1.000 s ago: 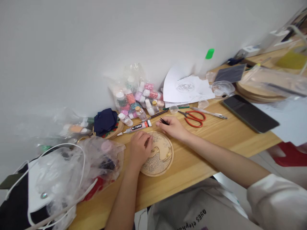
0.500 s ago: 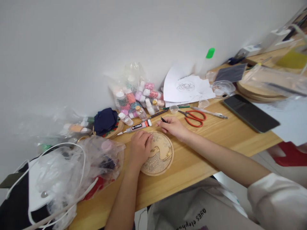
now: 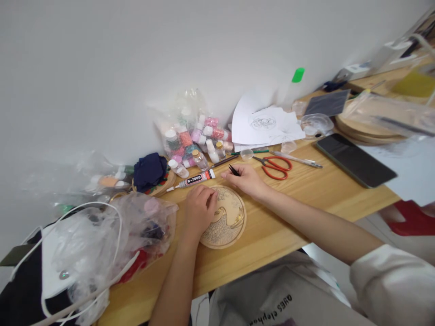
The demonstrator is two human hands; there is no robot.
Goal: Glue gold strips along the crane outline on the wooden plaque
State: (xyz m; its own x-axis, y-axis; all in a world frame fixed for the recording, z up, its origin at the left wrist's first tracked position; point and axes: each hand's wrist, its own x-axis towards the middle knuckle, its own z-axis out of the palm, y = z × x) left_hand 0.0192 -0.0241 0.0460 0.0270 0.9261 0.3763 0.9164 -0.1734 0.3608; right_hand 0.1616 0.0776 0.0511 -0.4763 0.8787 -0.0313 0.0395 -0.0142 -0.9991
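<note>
A round wooden board (image 3: 234, 216) with a bird drawn in dark lines and some gold wire-like parts lies flat on the table. My left hand (image 3: 200, 208) rests over its left side, fingers bent and pressed together with the thumb; whatever they pinch is too small or hidden. Just beyond the board's upper right edge, my right hand (image 3: 246, 180) is closed around black tweezers (image 3: 234, 170), whose dark pointed end sticks out above the fingers. A B-7000 glue tube (image 3: 195, 179) lies behind the board, its nozzle pointing left.
Orange-handled scissors (image 3: 277, 167), a pen (image 3: 297, 159) and a phone (image 3: 355, 159) lie to the right. Small bottles (image 3: 200, 160) and bagged bead jars (image 3: 185, 138) stand by the wall, near a paper drawing (image 3: 265, 124). Plastic bags (image 3: 91, 244) crowd the left.
My right hand has turned slightly, and more of the black tweezers shows above its fingers. My left hand and the board stay almost where they were.
</note>
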